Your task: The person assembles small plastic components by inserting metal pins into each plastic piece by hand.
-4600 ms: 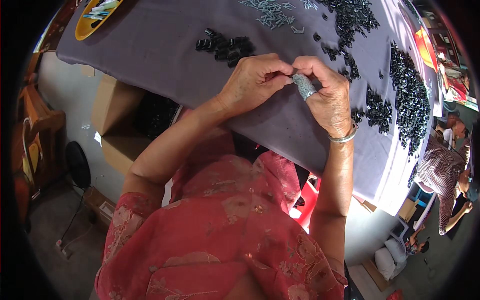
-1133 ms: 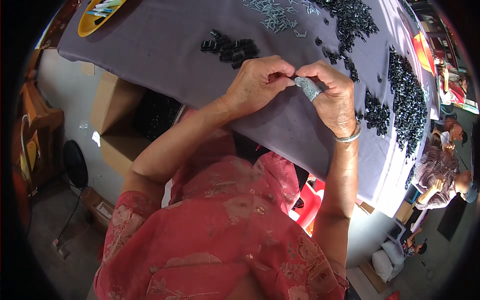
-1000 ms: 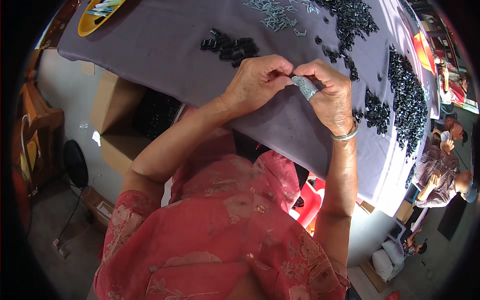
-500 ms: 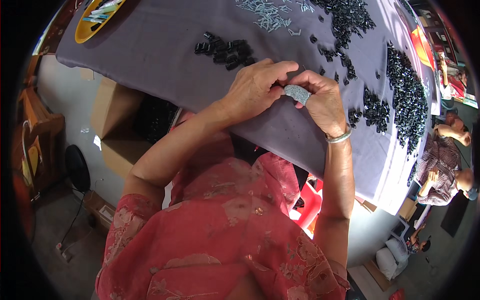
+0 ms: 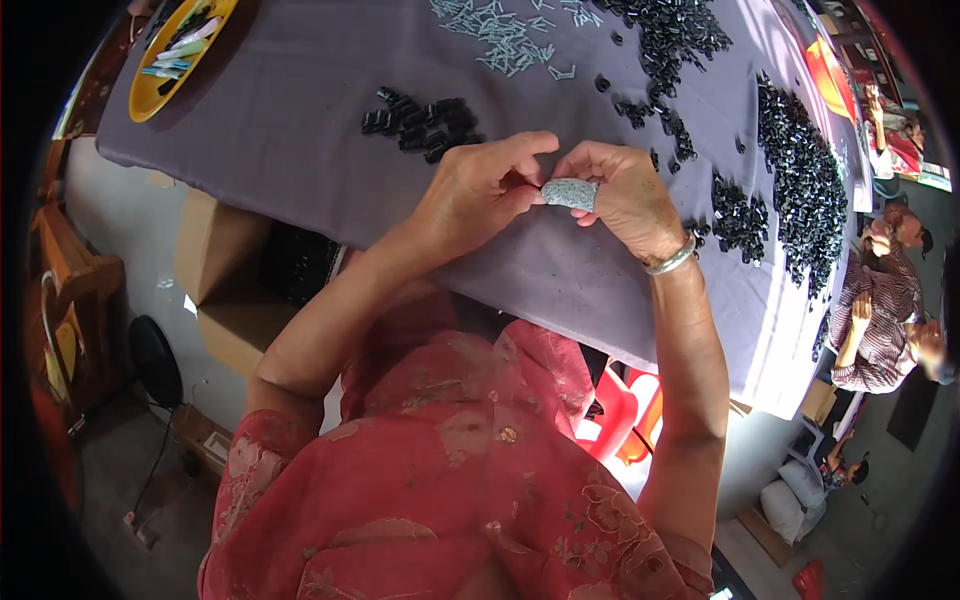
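Close together over the near part of the cloth-covered table [image 5: 300, 170], my two hands meet fingertip to fingertip. My left hand [image 5: 480, 190] is closed in a pinch of thumb and finger. My right hand [image 5: 625, 195], with a pale bangle [image 5: 672, 257] at its wrist, is closed too, its fingers curled. A grey speckled band [image 5: 570, 194] lies along the right thumb, apparently wrapped round it; its tip touches the left fingertips. Whatever small piece they pinch is hidden. Beyond my left hand sits a small group of black cylindrical parts [image 5: 437, 118].
Pale slender pieces [image 5: 505, 40] lie scattered at the far side. Heaps of small black parts [image 5: 800, 185] cover the right. A yellow tray [image 5: 222, 30] with pens stands far left. An open cardboard box [image 5: 225, 265] is below the left edge. Other people [image 5: 880, 310] sit at right.
The whole view has shifted, so the table's things appear further left and slightly lower. My hands stay together in much the same pinch, the right one turned slightly.
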### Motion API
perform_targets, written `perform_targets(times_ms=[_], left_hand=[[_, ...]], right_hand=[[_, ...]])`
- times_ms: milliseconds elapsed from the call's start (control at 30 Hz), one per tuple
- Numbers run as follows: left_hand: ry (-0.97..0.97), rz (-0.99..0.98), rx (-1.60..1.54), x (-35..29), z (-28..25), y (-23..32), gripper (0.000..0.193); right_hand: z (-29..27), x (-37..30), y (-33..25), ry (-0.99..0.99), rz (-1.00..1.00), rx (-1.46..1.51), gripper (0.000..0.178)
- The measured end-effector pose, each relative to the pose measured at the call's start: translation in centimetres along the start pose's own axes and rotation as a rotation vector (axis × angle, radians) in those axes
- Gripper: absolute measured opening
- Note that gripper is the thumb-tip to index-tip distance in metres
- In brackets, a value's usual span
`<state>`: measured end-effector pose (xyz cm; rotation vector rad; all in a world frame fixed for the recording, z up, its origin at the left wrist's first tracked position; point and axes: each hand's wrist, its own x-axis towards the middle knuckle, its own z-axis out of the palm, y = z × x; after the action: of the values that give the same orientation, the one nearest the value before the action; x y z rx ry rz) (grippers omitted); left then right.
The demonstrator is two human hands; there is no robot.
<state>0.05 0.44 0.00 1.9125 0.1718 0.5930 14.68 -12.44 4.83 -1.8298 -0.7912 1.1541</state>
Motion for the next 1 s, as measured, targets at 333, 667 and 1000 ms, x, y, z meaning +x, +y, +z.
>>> perform_targets(times_ms=[333, 667, 1000], left_hand=[[0.010, 0.084, 0.171, 0.1, 0.3, 0.5, 0.052], [0.002, 0.117, 0.210, 0.2, 0.6, 0.2, 0.054], [-0.012, 0.173, 0.188, 0.5, 1.4, 0.4, 0.040]], right_hand=[[1.4, -0.8, 0.5, 0.068, -0.124, 0.169, 0.006], [2.0, -1.1, -0.8, 0.148, 0.059, 0.044, 0.007], [1.3, -2.7, 0.4, 0.149, 0.078, 0.137, 0.008]])
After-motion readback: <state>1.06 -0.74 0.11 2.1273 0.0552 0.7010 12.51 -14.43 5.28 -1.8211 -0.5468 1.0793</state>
